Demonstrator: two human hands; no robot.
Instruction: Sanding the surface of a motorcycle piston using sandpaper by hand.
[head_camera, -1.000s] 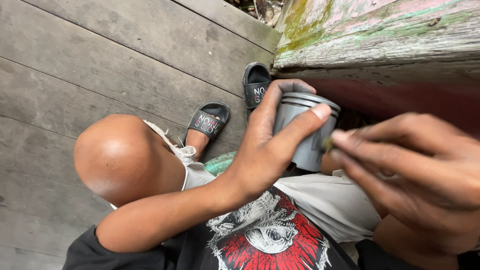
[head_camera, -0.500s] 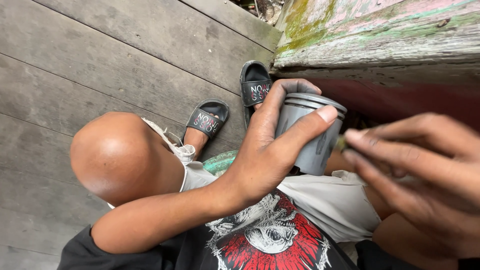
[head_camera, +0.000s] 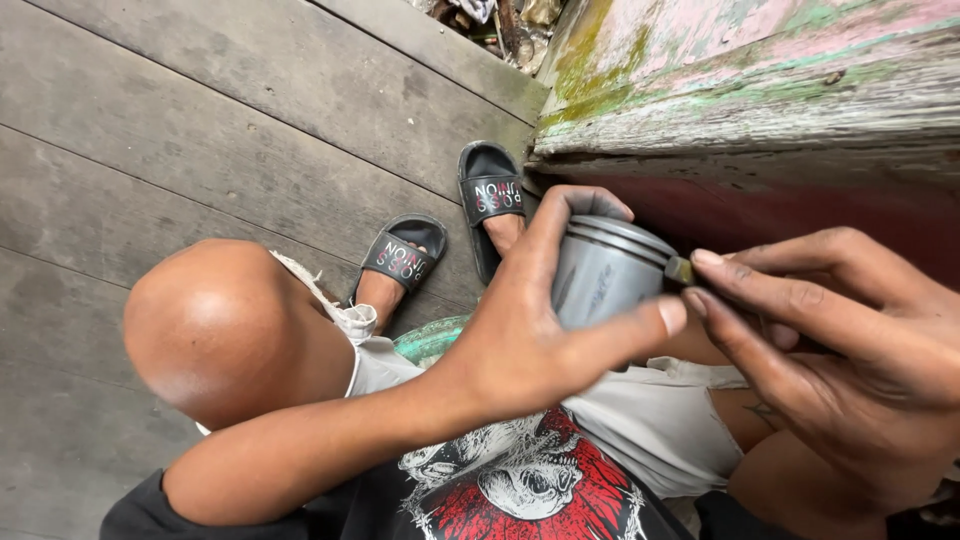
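Grey, weathered floor planks (head_camera: 200, 130) are running diagonally under the person. Two black slide sandals are resting flat on them, one (head_camera: 402, 262) nearer the bent knee, the other (head_camera: 492, 190) just beside the mossy painted beam (head_camera: 740, 90). Some debris (head_camera: 490, 20), possibly scraps and twigs, is lying at the planks' far edge.

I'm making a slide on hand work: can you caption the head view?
Seated person's left hand grips a grey metal cylinder while the right hand touches its grooved rim.
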